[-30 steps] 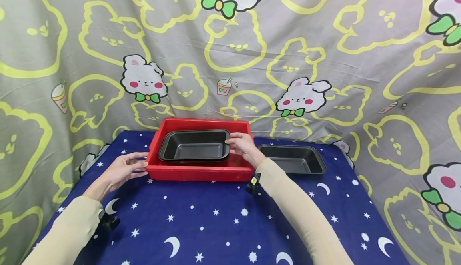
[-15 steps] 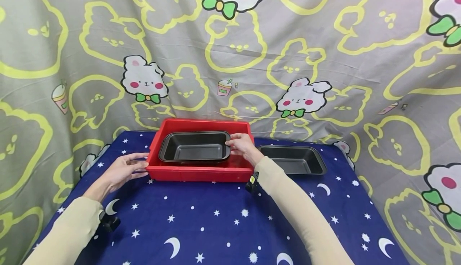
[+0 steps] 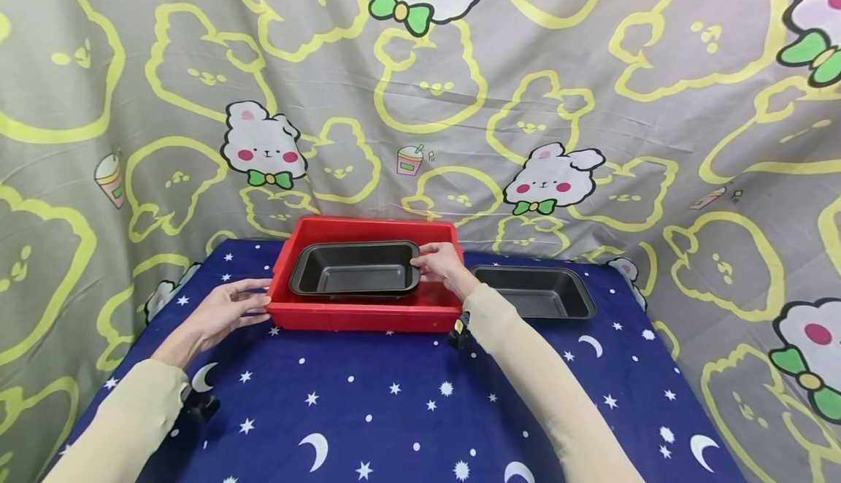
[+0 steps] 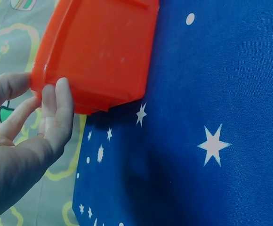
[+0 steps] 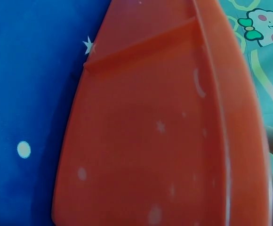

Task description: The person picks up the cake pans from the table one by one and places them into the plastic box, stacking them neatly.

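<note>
In the head view, a dark loaf pan [image 3: 355, 279] sits within the red plastic bin [image 3: 364, 319]. My right hand [image 3: 442, 264] pinches the pan's right end, thumb over the rim and the other fingers behind it. At the bin's front left corner, my left hand [image 3: 226, 308] touches the outside with spread fingertips. Those fingers [image 4: 56, 113] meet the red rim and wall in the left wrist view. The right wrist view is mostly filled by the bin's front wall [image 5: 141, 136], which hides most of that hand.
A second dark loaf pan [image 3: 535, 293] lies on the table just right of the bin, partly behind the right forearm. A blue cloth with stars and moons [image 3: 394, 410] covers the table. Behind it hangs a grey curtain [image 3: 453, 140] with cartoon bears.
The far edge of the pan in the bin has dropped slightly, with the right hand still pinching its rim. The left hand, the bin and the other pan stay in place.
</note>
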`<control>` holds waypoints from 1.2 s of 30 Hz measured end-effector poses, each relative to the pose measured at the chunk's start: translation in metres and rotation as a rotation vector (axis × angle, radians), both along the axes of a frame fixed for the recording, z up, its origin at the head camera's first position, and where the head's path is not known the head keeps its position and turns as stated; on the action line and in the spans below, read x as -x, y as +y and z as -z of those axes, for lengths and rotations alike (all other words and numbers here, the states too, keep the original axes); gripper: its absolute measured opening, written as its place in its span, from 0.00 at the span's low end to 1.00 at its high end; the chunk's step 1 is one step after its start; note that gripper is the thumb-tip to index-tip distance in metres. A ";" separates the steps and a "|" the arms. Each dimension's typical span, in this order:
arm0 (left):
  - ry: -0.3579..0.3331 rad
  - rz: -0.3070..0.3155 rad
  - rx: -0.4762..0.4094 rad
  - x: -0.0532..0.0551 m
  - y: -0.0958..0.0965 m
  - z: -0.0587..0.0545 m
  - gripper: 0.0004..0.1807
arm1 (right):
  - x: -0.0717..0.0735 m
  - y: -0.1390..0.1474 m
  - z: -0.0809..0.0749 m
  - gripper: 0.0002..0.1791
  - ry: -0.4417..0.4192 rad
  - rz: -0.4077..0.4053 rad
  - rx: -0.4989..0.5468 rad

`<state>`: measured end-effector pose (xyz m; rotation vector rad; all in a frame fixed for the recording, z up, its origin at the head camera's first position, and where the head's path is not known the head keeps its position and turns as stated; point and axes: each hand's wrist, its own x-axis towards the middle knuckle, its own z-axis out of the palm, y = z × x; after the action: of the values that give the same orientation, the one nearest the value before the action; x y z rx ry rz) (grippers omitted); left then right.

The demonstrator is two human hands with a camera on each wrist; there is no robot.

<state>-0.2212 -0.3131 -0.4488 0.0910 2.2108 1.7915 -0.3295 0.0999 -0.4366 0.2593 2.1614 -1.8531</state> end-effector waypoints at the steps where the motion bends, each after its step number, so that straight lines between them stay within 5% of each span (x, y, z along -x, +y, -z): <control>1: 0.001 0.000 0.000 0.000 0.000 0.000 0.39 | 0.000 0.000 0.000 0.26 0.000 0.000 -0.004; 20: 0.001 0.004 -0.015 -0.001 0.000 -0.001 0.39 | -0.001 -0.001 -0.001 0.28 -0.010 -0.046 -0.086; 27: 0.002 0.003 -0.011 0.000 0.000 0.001 0.38 | -0.007 0.002 -0.010 0.27 0.003 -0.090 -0.168; 36: -0.002 -0.005 -0.009 0.001 0.000 0.001 0.39 | -0.012 0.026 -0.025 0.26 0.060 -0.122 -0.140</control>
<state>-0.2224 -0.3136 -0.4495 0.0853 2.2034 1.8038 -0.3176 0.1255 -0.4117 0.0989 2.2964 -1.6671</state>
